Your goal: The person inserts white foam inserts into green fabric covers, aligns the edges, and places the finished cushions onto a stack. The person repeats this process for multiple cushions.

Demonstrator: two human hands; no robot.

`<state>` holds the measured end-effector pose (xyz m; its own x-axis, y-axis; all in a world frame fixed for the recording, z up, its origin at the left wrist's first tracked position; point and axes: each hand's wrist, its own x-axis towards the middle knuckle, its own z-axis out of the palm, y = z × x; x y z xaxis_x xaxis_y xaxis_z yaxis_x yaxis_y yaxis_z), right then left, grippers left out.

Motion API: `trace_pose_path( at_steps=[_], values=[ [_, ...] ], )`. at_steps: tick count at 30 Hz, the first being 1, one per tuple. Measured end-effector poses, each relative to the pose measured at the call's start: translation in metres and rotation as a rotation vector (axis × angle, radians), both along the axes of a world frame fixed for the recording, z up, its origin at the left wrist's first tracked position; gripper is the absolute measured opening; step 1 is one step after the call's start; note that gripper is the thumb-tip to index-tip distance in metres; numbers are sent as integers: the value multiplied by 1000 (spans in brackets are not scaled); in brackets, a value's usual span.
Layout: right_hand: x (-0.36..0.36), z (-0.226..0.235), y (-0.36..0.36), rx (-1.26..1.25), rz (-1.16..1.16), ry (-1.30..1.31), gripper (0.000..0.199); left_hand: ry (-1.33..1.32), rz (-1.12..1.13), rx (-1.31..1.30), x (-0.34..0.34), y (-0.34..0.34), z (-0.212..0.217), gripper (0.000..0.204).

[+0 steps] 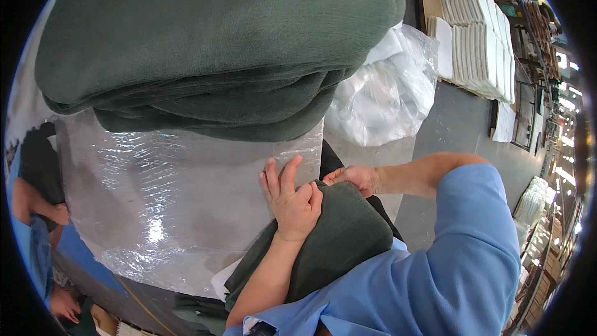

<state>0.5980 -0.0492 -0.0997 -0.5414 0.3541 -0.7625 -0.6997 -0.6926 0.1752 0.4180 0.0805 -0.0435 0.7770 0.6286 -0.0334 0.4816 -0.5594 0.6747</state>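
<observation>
A dark green padded piece, seemingly a fabric-covered cushion point(348, 227), lies across my lap and against the table edge. My left hand point(292, 208) rests at its upper left side, fingers spread over the table edge, thumb side touching the fabric. At its upper corner my right hand point(353, 177) is closed, fingers pinched on the fabric edge; its fingertips are partly hidden. Beyond my hands, a tall pile of dark green cushions point(217, 31) covers the far part of the table.
The table point(205, 180) is wrapped in shiny clear film. A clear plastic bag of white material point(388, 93) stands to its right. Stacked white foam pads point(476, 50) sit farther right. At the left edge, another person's hand point(57, 214) is beside dark green fabric.
</observation>
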Motion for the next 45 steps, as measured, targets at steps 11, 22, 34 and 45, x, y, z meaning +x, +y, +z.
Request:
trace_pose_path(
  at_steps=[11, 22, 34, 45],
  values=[
    [-12, -9, -4, -15, -22, -46, 15, 21, -46, -3, 5, 8, 13, 16],
    [2, 76, -19, 27, -493, -145, 75, 33, -306, -601, -1, -9, 70, 37],
    [-46, 13, -22, 80, -637, 6, 99, -12, -287, -464, 18, -27, 33, 42],
    [-28, 61, -41, -170, -568, -351, 66, -80, -191, -63, 37, -53, 72, 43]
  ],
)
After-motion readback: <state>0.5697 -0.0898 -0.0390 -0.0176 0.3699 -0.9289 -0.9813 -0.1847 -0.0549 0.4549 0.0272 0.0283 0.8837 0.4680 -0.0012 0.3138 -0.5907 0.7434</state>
